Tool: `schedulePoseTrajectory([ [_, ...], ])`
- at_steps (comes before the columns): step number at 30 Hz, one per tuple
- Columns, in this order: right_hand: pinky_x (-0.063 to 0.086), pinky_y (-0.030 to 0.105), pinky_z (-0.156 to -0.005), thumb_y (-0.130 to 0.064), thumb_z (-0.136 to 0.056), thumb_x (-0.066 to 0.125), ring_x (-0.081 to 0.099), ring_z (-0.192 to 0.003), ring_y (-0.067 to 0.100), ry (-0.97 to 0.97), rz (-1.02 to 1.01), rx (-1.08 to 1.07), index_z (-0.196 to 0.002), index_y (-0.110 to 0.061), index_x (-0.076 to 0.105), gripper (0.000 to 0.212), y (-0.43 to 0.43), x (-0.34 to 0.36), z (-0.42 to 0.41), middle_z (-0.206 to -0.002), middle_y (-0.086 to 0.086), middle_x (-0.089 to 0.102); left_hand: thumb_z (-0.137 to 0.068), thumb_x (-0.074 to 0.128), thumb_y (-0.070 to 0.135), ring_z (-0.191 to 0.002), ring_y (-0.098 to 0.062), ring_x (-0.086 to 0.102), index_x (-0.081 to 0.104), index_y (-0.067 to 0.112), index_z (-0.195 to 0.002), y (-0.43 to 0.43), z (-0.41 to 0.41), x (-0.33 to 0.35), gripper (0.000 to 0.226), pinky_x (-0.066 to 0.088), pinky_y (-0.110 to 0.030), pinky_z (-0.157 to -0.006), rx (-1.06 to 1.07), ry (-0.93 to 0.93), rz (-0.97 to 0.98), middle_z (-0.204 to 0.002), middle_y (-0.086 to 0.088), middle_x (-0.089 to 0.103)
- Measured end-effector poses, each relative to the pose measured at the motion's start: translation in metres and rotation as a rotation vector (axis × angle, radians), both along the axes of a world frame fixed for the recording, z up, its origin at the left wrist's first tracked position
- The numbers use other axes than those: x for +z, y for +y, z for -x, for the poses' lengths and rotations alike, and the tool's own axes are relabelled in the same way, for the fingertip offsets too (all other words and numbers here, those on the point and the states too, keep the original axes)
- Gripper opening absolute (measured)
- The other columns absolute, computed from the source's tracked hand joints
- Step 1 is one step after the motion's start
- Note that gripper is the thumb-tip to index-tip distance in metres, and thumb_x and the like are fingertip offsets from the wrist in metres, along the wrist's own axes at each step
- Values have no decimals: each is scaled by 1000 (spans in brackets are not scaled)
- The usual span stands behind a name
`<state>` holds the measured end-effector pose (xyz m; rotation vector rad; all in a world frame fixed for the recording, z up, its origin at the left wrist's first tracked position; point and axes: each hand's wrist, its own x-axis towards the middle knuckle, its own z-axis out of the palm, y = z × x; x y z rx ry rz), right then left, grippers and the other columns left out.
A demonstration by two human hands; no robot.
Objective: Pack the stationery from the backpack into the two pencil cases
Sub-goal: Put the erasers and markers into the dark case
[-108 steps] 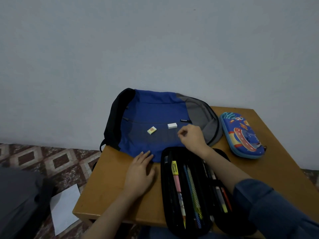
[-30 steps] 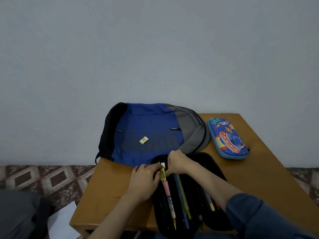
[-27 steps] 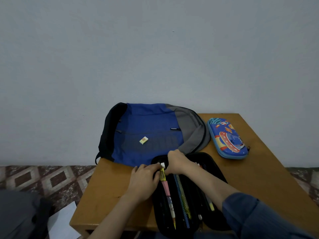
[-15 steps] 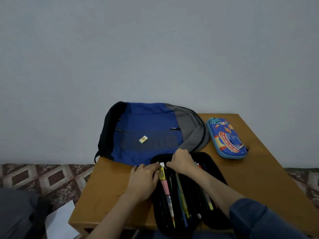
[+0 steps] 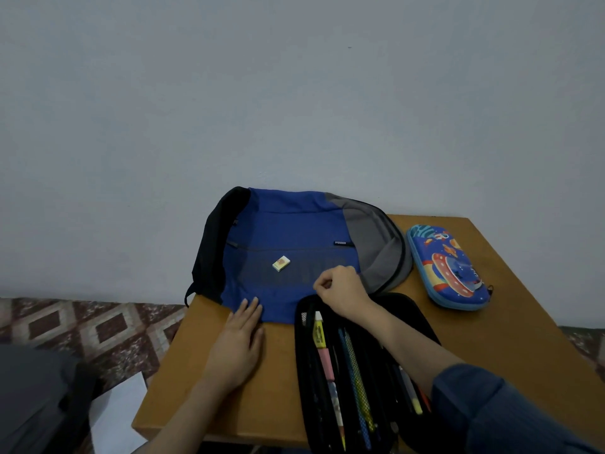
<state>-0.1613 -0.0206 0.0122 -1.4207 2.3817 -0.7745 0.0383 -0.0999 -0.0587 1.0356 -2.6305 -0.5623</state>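
eraser [image 5: 281,263] on backpack [image 5: 294,224] | open pencil case [image 5: 302,371] before backpack | closed pencil case [image 5: 447,267] right | all on table [image 5: 523,339]

Dark blue, finely ribbed sleeve [image 5: 484,414] on right arm [image 5: 409,345]

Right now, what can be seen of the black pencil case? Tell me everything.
The black pencil case looks like soft fabric and lies unzipped, spread open in two halves on the table, far end at the backpack. Pens and pencils lie lengthwise in both halves, among them a yellow-and-pink pen. The right hand, fingers curled, is over its far edge, the forearm crossing it. The left hand lies flat beside it, apart.
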Motion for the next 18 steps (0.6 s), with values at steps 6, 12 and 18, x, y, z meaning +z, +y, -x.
schedulePoseTrajectory([
  [6, 43, 37, -97, -6, -91, 47, 45, -124, 29, 247, -133, 223, -136, -16, 47, 46, -45, 3, 2, -142, 7, 42, -90, 21, 41, -135, 4, -4, 24, 17, -146, -1, 0, -5, 62, -4, -14, -111, 15, 63, 34, -154, 10, 15],
  [12, 47, 38, -91, -7, -92, 51, 25, -134, 36, 507, -342, 307, -149, -25, 17, 69, -85, -15, -17, -157, 2, 15, -99, 35, 29, -134, 6, -4, 23, 21, -147, -1, 0, -5, 50, -1, -15, -113, 19, 91, 40, -154, 13, 14],
  [18, 36, 33, -70, 2, -86, 52, 51, -103, 32, 337, -133, 213, -114, -6, 52, 29, -93, -20, -21, -120, 13, 48, -99, 35, 31, -134, 7, -3, 23, 21, -147, -3, 1, -6, 51, -1, -14, -112, 16, 87, 59, -155, 12, 14],
])
